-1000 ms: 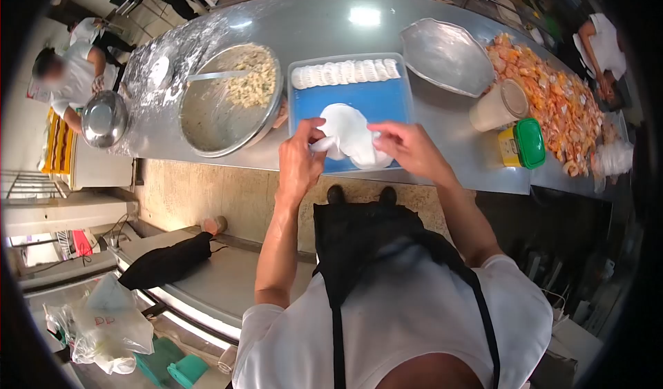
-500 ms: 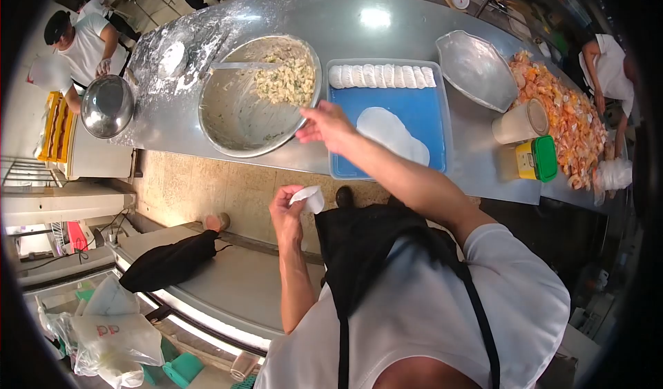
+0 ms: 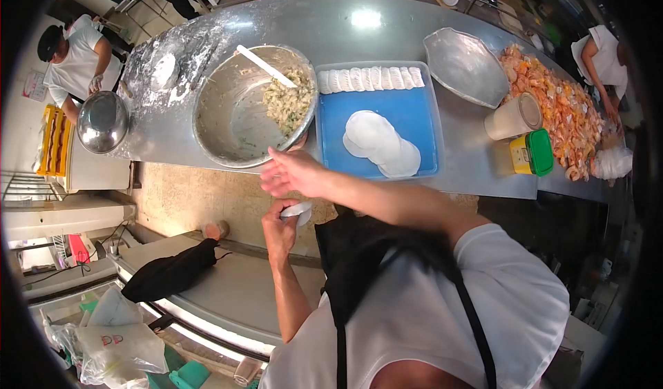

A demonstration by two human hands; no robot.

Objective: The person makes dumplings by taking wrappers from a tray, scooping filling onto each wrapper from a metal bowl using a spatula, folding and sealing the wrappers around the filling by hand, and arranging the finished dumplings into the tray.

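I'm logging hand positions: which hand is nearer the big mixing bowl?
Right: the right hand is by the near rim of the mixing bowl; the left hand, holding a wrapper, is farther back, toward the apron.

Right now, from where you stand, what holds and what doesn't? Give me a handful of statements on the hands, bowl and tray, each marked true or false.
1. The left hand holds a thin white wrapper. True.
2. The white spatula rests in the big bowl, its end at the filling. True.
3. The right hand is gripping the spatula. False: it is open, close to the left hand.
4. Flat round wrappers overlap in the blue tray, nearer the person than the folded row. True.
5. The green-lidded tub stands inside the tray. False: it is on the table, to the tray's right.
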